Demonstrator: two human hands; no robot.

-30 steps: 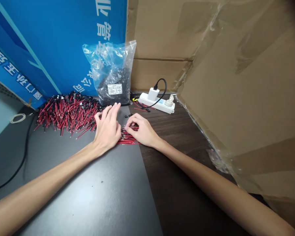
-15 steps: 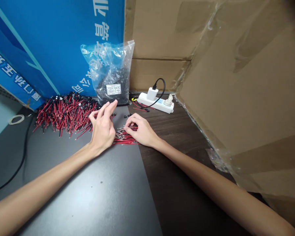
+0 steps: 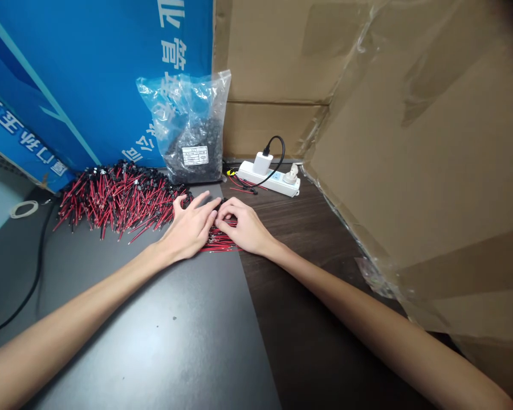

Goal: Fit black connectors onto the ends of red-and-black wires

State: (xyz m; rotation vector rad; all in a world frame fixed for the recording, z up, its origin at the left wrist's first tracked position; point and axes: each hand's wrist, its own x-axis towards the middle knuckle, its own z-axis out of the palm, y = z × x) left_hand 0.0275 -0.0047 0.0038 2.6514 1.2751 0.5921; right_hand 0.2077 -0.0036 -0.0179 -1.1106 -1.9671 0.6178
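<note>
My left hand point(image 3: 192, 228) is spread with its palm down, its fingertips close to my right hand, over the near end of a small bundle of red and black wires point(image 3: 222, 242). My right hand point(image 3: 241, 225) is curled in a pinch, thumb against fingers, above the same wires; whatever lies between its fingertips is too small to make out. A large heap of red and black wires with black connectors point(image 3: 115, 199) lies to the left of my left hand. Bits of the small bundle are hidden under both hands.
A clear plastic bag of small black parts point(image 3: 194, 148) stands behind the hands. To its right lies a white power strip point(image 3: 269, 179) with a charger and plug. Cardboard point(image 3: 410, 159) walls the right side, a blue panel point(image 3: 102, 68) the back left. A black cable point(image 3: 40, 273) runs at left.
My left hand has come down and to the right, from raised fingers to lying near my right fingertips. My right hand keeps its pinch in nearly the same place.
</note>
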